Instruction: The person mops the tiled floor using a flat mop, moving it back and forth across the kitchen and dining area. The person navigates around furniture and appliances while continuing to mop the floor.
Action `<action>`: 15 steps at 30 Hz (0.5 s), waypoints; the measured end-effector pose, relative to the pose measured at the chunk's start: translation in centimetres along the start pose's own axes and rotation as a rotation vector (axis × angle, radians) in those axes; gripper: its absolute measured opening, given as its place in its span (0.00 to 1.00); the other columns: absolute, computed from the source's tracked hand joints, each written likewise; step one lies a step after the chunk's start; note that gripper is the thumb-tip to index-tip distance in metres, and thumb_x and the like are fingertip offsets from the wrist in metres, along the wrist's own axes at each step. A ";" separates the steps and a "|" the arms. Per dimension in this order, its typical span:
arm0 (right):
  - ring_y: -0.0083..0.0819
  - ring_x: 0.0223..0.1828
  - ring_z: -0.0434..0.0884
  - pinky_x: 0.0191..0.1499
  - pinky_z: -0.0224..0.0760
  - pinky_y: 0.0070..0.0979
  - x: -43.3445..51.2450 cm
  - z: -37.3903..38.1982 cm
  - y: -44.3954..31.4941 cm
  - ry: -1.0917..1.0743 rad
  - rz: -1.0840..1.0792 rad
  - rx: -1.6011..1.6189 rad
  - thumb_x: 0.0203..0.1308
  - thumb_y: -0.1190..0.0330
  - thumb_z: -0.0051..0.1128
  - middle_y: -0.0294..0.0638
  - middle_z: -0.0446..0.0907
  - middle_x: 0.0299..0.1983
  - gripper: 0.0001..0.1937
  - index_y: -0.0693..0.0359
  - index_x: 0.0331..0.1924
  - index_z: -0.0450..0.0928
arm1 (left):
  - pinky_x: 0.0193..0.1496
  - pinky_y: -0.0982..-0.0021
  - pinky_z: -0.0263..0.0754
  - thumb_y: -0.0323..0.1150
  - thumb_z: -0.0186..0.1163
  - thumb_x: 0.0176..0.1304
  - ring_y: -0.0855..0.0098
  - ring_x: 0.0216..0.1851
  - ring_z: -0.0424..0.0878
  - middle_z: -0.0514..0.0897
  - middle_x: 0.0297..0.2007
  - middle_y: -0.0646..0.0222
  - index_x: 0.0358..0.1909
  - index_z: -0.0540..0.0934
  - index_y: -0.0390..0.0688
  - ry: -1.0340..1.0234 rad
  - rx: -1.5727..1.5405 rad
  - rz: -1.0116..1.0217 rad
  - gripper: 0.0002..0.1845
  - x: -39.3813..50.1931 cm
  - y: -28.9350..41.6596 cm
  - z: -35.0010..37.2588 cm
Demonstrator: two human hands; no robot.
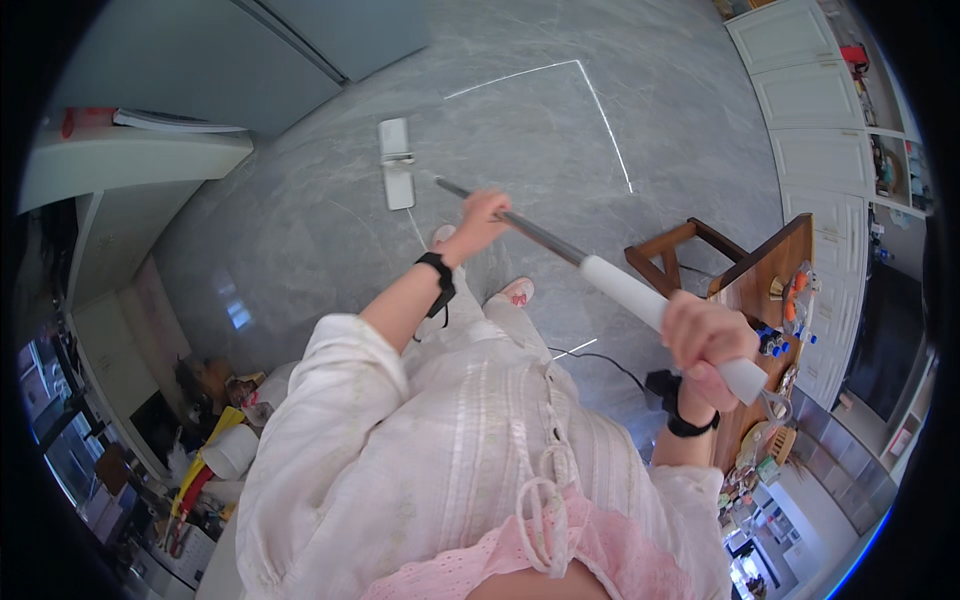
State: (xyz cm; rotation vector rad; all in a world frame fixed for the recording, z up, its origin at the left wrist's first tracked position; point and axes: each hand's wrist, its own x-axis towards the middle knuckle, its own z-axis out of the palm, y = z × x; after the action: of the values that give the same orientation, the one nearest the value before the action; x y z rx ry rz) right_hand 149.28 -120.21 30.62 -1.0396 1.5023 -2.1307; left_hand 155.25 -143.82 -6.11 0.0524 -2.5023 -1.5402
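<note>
A flat mop's metal pole (546,238) runs slantwise across the view. My left hand (484,217) is closed around the lower part of this pole. On the white handle (626,291), near its top end with the hanging loop, my right hand (709,345) is wrapped. The mop's white two-part head (397,163) lies on the grey marbled floor ahead, left of my hands. The joint between pole and head is blurred. Both wrists wear black straps.
My feet in pink slippers (517,291) stand behind the mop head. A wooden table (769,262) with bottles and a fruit bowl is at the right, a wooden stool or chair frame (652,259) beside it. Grey cabinet doors (202,67) rise upper left; a dark cable (607,360) hangs near my right wrist.
</note>
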 end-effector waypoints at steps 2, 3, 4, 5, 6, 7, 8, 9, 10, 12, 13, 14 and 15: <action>0.27 0.16 0.69 0.28 0.65 0.30 -4.0 -2.5 -3.3 0.062 -0.011 -0.083 0.52 0.75 0.57 0.35 0.72 0.15 0.11 0.58 0.22 0.65 | 0.40 0.62 0.63 0.30 0.69 0.51 0.59 0.36 0.70 0.73 0.31 0.69 0.31 0.69 0.46 -0.143 -0.037 0.008 0.15 1.0 3.2 4.6; 0.27 0.16 0.69 0.29 0.66 0.30 -6.1 -3.6 -4.8 0.114 -0.026 -0.102 0.51 0.75 0.57 0.35 0.71 0.16 0.10 0.58 0.22 0.65 | 0.43 0.62 0.63 0.30 0.68 0.52 0.60 0.37 0.70 0.73 0.31 0.70 0.31 0.69 0.46 -0.186 -0.064 0.029 0.14 1.4 5.0 7.1; 0.26 0.16 0.69 0.29 0.66 0.30 -8.3 -4.5 -6.3 0.154 -0.031 -0.138 0.51 0.76 0.56 0.35 0.71 0.16 0.10 0.58 0.22 0.65 | 0.46 0.61 0.62 0.31 0.67 0.52 0.60 0.39 0.71 0.72 0.31 0.71 0.31 0.70 0.47 -0.226 -0.088 0.063 0.13 1.7 6.7 9.6; 0.26 0.16 0.68 0.29 0.66 0.30 -10.4 -5.4 -7.7 0.204 -0.042 -0.164 0.51 0.76 0.56 0.35 0.71 0.16 0.10 0.57 0.22 0.65 | 0.49 0.61 0.61 0.31 0.67 0.52 0.61 0.40 0.71 0.73 0.31 0.72 0.31 0.70 0.48 -0.286 -0.103 0.053 0.13 1.8 8.4 12.1; 0.25 0.16 0.68 0.30 0.66 0.30 -12.6 -6.2 -9.0 0.260 -0.056 -0.183 0.51 0.76 0.56 0.35 0.71 0.16 0.10 0.57 0.22 0.65 | 0.51 0.61 0.61 0.31 0.66 0.51 0.61 0.42 0.71 0.73 0.31 0.72 0.31 0.70 0.48 -0.342 -0.113 0.053 0.12 1.8 9.9 14.5; 0.26 0.16 0.68 0.30 0.66 0.30 -14.7 -6.9 -10.2 0.291 -0.056 -0.219 0.51 0.76 0.56 0.35 0.71 0.16 0.10 0.57 0.22 0.66 | 0.54 0.61 0.60 0.31 0.66 0.51 0.61 0.44 0.71 0.74 0.32 0.73 0.31 0.71 0.49 -0.394 -0.121 0.055 0.12 1.8 11.4 16.8; 0.26 0.16 0.68 0.30 0.66 0.29 -16.7 -7.1 -11.4 0.328 -0.057 -0.246 0.51 0.76 0.56 0.35 0.71 0.16 0.10 0.57 0.22 0.66 | 0.55 0.61 0.60 0.31 0.66 0.51 0.62 0.44 0.71 0.74 0.32 0.74 0.31 0.70 0.49 -0.433 -0.133 0.080 0.12 1.6 12.6 18.8; 0.26 0.16 0.69 0.31 0.66 0.29 -18.6 -7.6 -12.5 0.375 -0.057 -0.268 0.51 0.76 0.56 0.34 0.70 0.16 0.10 0.57 0.22 0.66 | 0.55 0.61 0.60 0.31 0.66 0.52 0.62 0.43 0.71 0.74 0.31 0.74 0.31 0.70 0.49 -0.471 -0.144 0.107 0.12 1.5 13.8 20.8; 0.26 0.17 0.69 0.31 0.65 0.30 -20.3 -8.0 -13.6 0.391 -0.057 -0.291 0.52 0.76 0.56 0.35 0.71 0.17 0.09 0.57 0.23 0.66 | 0.56 0.61 0.60 0.31 0.66 0.52 0.62 0.43 0.71 0.74 0.31 0.74 0.30 0.70 0.49 -0.523 -0.145 0.119 0.12 1.2 15.0 22.8; 0.26 0.17 0.68 0.32 0.65 0.31 -23.4 -8.4 -15.2 0.478 -0.076 -0.341 0.52 0.76 0.55 0.36 0.70 0.17 0.09 0.58 0.24 0.65 | 0.58 0.62 0.59 0.32 0.66 0.53 0.63 0.43 0.71 0.73 0.31 0.74 0.30 0.70 0.49 -0.595 -0.184 0.164 0.12 0.4 17.0 26.2; 0.26 0.17 0.68 0.32 0.64 0.31 -24.6 -8.4 -15.9 0.519 -0.087 -0.361 0.53 0.76 0.54 0.36 0.69 0.17 0.08 0.58 0.25 0.65 | 0.58 0.62 0.59 0.32 0.66 0.54 0.63 0.43 0.71 0.73 0.31 0.74 0.30 0.69 0.49 -0.635 -0.193 0.179 0.12 0.2 17.8 27.6; 0.25 0.17 0.67 0.32 0.64 0.31 -25.6 -8.2 -16.5 0.569 -0.096 -0.374 0.53 0.77 0.54 0.36 0.69 0.17 0.08 0.58 0.25 0.65 | 0.58 0.62 0.59 0.33 0.66 0.54 0.63 0.42 0.71 0.73 0.31 0.73 0.30 0.70 0.49 -0.676 -0.182 0.203 0.12 -0.2 18.6 28.8; 0.25 0.18 0.67 0.32 0.64 0.32 -26.5 -7.9 -16.9 0.617 -0.106 -0.385 0.53 0.77 0.53 0.36 0.68 0.17 0.08 0.58 0.26 0.65 | 0.58 0.62 0.60 0.33 0.67 0.54 0.63 0.42 0.71 0.73 0.31 0.73 0.31 0.70 0.49 -0.717 -0.165 0.226 0.13 -0.6 19.1 29.9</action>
State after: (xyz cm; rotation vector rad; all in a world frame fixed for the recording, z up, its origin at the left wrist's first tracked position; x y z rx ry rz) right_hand 163.79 -91.56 34.84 -0.5886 2.2502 -2.4309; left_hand 151.59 -108.69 -2.27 -0.9265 -2.7044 -1.8940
